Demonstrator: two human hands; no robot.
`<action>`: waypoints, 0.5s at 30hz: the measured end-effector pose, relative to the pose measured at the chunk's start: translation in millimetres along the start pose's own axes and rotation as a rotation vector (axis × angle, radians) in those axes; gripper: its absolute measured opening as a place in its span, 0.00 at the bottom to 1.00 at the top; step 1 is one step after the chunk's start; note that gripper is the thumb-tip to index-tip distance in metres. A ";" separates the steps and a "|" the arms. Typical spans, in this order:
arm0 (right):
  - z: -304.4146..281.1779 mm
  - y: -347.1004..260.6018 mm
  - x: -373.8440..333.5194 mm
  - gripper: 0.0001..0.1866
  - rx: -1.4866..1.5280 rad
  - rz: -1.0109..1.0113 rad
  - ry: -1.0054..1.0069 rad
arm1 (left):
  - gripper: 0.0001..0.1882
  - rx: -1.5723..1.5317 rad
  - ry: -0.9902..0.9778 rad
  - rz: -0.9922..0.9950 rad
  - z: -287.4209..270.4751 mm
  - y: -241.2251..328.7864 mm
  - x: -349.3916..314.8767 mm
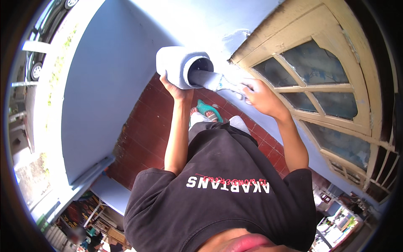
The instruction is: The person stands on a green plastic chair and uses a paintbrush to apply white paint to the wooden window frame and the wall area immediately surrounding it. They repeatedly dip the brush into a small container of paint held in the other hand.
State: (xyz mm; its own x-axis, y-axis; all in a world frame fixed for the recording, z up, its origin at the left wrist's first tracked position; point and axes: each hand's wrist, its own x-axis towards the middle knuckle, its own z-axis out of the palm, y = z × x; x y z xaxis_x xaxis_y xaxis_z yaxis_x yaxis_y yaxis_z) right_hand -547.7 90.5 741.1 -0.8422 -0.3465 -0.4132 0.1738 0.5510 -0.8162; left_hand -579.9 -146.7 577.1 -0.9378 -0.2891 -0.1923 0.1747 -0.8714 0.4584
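Note:
My left hand (178,90) grips a white plastic jar (171,63) from below and behind, at about the middle of the view. The jar is tilted, with its wide round mouth turned to the right. In my right hand (261,98) is a paintbrush (216,82), its handle pinched between closed fingers. The brush is smeared with pale paint, and its bristle end reaches into the jar's mouth. How much paint the jar holds cannot be made out.
Pale blue walls (109,80) meet in a corner ahead. A rough white patch (235,40) marks the bright wall beside a cream window frame (310,89) on the right. Below are red floor tiles (142,122) and a teal cloth-like thing (205,107) by my feet.

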 end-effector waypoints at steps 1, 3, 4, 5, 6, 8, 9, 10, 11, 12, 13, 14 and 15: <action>-1.6 6.7 -0.5 0.14 0.033 0.054 -0.013 | 0.38 -0.012 0.016 0.009 -2.5 -2.1 0.4; -5.4 26.6 -2.7 0.14 0.076 0.068 -0.022 | 0.39 -0.025 0.033 -0.001 -5.5 -4.8 -0.8; -4.9 31.8 -3.5 0.14 0.011 0.034 0.005 | 0.39 -0.020 0.068 -0.011 -6.0 -6.7 -4.0; -2.5 32.8 -5.9 0.13 -0.047 -0.005 0.038 | 0.39 -0.026 0.076 -0.015 -10.5 -10.1 -3.5; 0.2 30.6 -7.4 0.13 -0.105 -0.045 0.072 | 0.40 -0.032 0.083 -0.020 -14.9 -13.3 -2.6; 1.4 22.0 -9.2 0.15 -0.215 -0.062 0.124 | 0.40 -0.034 0.098 -0.034 -20.1 -17.9 -2.6; 2.1 21.0 -9.9 0.15 -0.266 -0.103 0.154 | 0.41 -0.042 0.114 -0.046 -20.5 -20.1 -3.3; 2.1 20.3 -10.1 0.15 -0.318 -0.144 0.184 | 0.41 -0.050 0.129 -0.058 -21.3 -22.0 -4.0; 0.1 19.6 -9.8 0.15 -0.293 -0.089 0.172 | 0.41 -0.068 0.126 -0.084 -22.0 -22.9 -4.6; -3.8 19.8 -10.1 0.15 -0.268 -0.033 0.160 | 0.41 -0.072 0.141 -0.096 -22.7 -24.2 -5.5; -7.7 20.9 -11.1 0.16 -0.243 0.023 0.148 | 0.41 -0.076 0.157 -0.108 -23.4 -25.8 -6.4; -11.7 22.8 -12.5 0.16 -0.247 0.041 0.154 | 0.41 -0.079 0.169 -0.118 -22.3 -26.3 -6.3; -15.7 25.4 -15.2 0.16 -0.251 0.058 0.159 | 0.41 -0.075 0.185 -0.129 -23.6 -28.8 -6.4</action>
State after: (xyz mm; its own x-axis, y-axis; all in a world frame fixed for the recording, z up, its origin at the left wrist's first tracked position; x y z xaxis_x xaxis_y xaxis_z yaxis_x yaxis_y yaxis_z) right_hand -538.5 121.6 732.9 -0.9075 -0.1965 -0.3713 0.1090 0.7435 -0.6598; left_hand -571.8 -129.1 544.7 -0.8839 -0.2356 -0.4039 0.0856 -0.9307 0.3555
